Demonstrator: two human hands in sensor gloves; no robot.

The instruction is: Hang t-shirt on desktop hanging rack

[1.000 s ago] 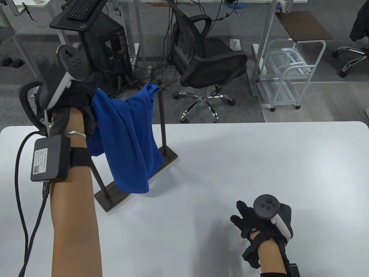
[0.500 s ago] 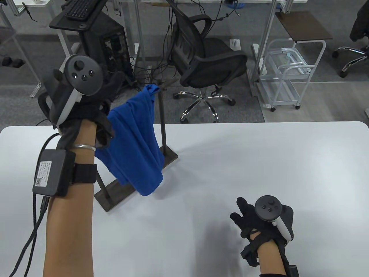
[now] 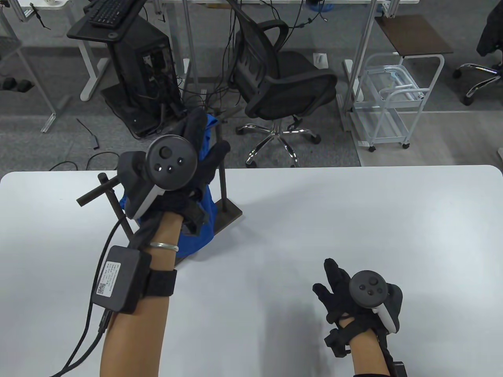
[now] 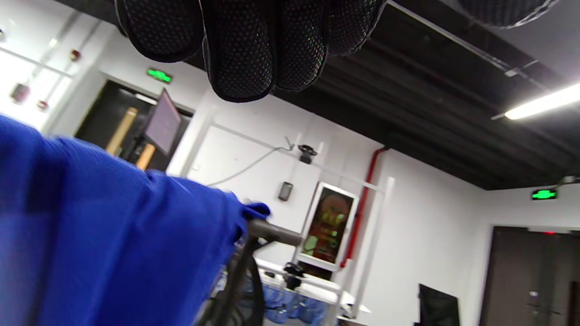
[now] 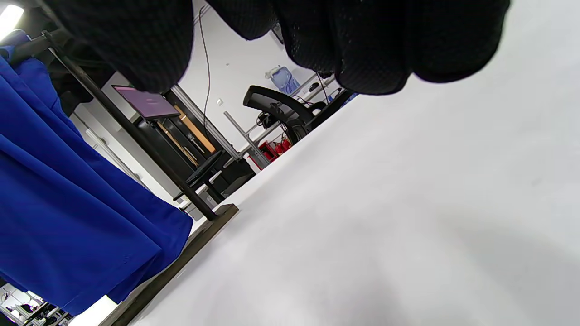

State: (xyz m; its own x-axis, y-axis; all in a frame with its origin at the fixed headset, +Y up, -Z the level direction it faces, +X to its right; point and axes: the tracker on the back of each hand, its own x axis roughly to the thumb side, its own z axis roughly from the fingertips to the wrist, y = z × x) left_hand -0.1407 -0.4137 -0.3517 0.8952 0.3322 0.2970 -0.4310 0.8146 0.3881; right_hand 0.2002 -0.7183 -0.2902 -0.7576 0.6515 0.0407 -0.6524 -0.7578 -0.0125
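Two gloved hands work at the white table [image 3: 353, 220], which has a smooth matte top and rounded corners. We see the blue t-shirt [image 3: 204, 227] draped over the top bar of the desktop hanging rack [image 3: 224, 184], a dark frame with thin round posts on a flat rectangular base. The cloth is a fine knit and falls in soft vertical folds; in the right wrist view the t-shirt [image 5: 68, 217] hangs down to the base with a straight stitched hem. In the left wrist view the fabric [image 4: 113, 253] is bunched at the end of the round bar [image 4: 272, 231].

Our left hand [image 3: 184, 172] hovers above the rack, over the shirt. Its fingers [image 4: 244, 50] are stretched out and lie close together, with dotted mesh pads, and they grasp nothing; in the left wrist view they are apart from the cloth. The near end of the bar [image 3: 94, 192] sticks out bare to the left of this hand.

Our right hand [image 3: 353, 298] is low over the table, well apart from the rack, with the fingers spread forward and nothing in them. We cannot tell if it touches the surface. Its black mesh fingers [image 5: 371, 45] fill the top of the right wrist view.
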